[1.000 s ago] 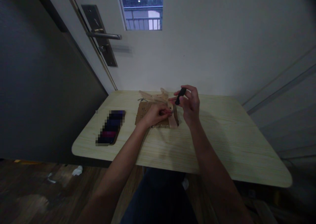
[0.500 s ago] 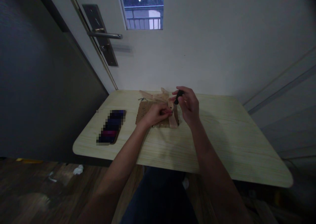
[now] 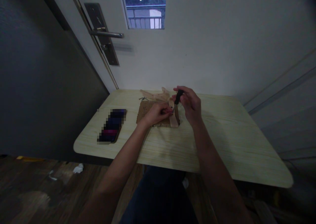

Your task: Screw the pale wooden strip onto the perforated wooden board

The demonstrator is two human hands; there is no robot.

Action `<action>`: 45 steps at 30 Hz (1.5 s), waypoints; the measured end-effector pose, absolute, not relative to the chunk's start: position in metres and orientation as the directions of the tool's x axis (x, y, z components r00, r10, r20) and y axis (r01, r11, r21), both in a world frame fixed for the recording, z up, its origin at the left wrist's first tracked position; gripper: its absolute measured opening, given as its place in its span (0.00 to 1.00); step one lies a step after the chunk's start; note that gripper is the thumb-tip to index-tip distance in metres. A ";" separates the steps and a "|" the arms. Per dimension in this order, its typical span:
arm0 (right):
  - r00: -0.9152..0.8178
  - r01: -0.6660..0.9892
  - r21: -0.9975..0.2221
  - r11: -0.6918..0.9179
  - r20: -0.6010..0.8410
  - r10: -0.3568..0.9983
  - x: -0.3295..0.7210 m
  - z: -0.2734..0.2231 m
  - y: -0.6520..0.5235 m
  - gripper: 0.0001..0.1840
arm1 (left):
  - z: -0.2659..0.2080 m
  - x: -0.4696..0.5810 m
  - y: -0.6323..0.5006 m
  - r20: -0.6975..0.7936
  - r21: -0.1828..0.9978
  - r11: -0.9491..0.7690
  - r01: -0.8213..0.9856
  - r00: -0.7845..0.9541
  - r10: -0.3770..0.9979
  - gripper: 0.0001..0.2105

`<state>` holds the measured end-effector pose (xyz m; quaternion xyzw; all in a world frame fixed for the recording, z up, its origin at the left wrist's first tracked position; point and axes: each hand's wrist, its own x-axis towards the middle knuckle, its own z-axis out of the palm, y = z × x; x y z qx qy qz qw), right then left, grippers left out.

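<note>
My right hand (image 3: 191, 103) grips the black handle of a screwdriver (image 3: 178, 97), its metal shaft slanting down to the left. The tip ends at the fingertips of my left hand (image 3: 159, 113), which are pinched together over a light wooden strip (image 3: 174, 121). Whatever small piece those fingers hold is too small to make out. Under the left hand and the strip lies a piece of brown cardboard (image 3: 142, 113) with small dark holes or marks. Behind it several pale wooden strips (image 3: 158, 94) lie in a loose pile, with a few thin dark screws or nails (image 3: 143, 98) at their left.
The pale wood-grain table (image 3: 234, 135) has rounded front corners. A phone (image 3: 112, 125), blurred out, lies at its left. A white door with a metal handle (image 3: 108, 35) stands right behind the table. My legs (image 3: 158, 194) are under the front edge.
The right hand has shifted very slightly, and the screwdriver handle stands a little differently in its fingers. The left hand keeps its place on the strip. The whole view has moved a little.
</note>
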<state>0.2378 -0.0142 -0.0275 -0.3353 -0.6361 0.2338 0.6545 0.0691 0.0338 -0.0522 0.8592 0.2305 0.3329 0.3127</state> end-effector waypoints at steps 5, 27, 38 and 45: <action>0.117 0.124 -0.751 0.648 0.660 0.742 0.239 -0.029 -0.012 0.20 | -0.053 0.070 0.034 0.420 0.692 -0.696 0.194 0.675 0.606 0.05; 0.212 0.226 -0.742 0.632 0.670 0.711 0.235 -0.030 -0.014 0.19 | -0.055 0.070 0.035 0.489 0.645 -0.743 0.179 0.651 0.581 0.07; 0.185 0.249 -0.712 0.657 0.701 0.689 0.236 -0.029 -0.016 0.18 | -0.052 0.069 0.034 0.481 0.667 -0.730 0.151 0.662 0.575 0.11; 0.154 0.221 -0.734 0.643 0.677 0.720 0.236 -0.029 -0.016 0.19 | -0.049 0.068 0.033 0.440 0.688 -0.708 0.158 0.684 0.581 0.13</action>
